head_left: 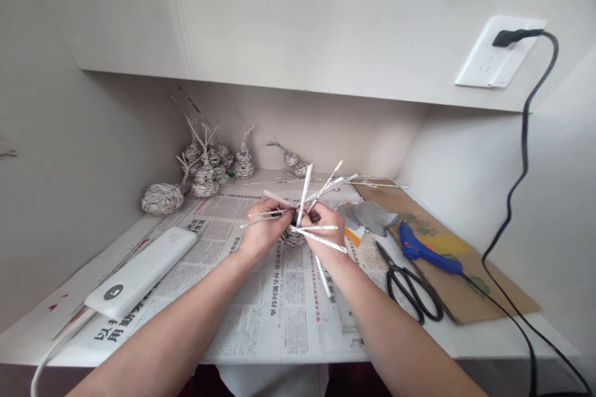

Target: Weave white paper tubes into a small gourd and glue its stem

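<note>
Between my two hands is a small piece woven from rolled newspaper strips [294, 237], its round body low and its loose strips sticking out in several directions. My left hand [264, 229] closes on its left side, with a couple of thin strips passing across the fingers. On the other side my right hand [326, 223] grips it near the top, fingers bent around the strip bases. Strips cross over the right hand and partly hide its fingers. Both hands rest just above the newspaper sheets [251, 316] spread on the table.
Finished-looking woven paper gourds [205, 178] cluster at the back left, beside a woven ball [162, 198]. A white power bank [144, 273] lies at left. To the right are black scissors [410, 288], a blue glue gun [428, 251], a grey glove [375, 218] and cardboard [484, 285]. A black cord [525, 136] hangs at right.
</note>
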A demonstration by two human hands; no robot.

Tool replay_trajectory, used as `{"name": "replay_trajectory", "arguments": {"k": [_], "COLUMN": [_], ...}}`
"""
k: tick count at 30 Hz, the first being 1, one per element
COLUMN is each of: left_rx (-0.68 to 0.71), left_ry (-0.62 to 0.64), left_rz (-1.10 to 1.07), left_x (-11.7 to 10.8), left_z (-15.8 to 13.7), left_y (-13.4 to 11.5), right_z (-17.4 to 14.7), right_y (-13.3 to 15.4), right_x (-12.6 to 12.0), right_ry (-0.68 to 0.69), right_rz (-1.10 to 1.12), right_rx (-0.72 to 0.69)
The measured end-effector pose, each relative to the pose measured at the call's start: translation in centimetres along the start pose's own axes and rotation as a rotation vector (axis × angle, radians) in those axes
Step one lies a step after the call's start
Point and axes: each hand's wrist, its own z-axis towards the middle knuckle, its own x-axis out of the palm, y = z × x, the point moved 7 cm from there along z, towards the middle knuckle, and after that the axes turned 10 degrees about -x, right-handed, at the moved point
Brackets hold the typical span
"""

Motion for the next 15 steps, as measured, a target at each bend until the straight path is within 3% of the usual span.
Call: {"name": "replay_trajectory", "arguments": {"k": [6,11,15], "left_rx": [-0.196,-0.132,-0.025], "left_ry": [0.064,0.057,0.028], "left_rz": [-0.196,-0.176,-0.031], "left_x": [0.5,0.5,0.2], "left_z": [0.0,-0.1,-0.1], "left_y": [1.0,0.4,-0.1], "right_z": [0.2,0.2,0.1], "right_y": [-1.1,-2.9,-2.8], "right_x": [-0.6,0.3,0.6], "right_ry": [-0.126,-0.163,-0.148], "right_rz": [-0.024,0.168,0.205], "right_rx": [0.101,0.269,0.296]}}
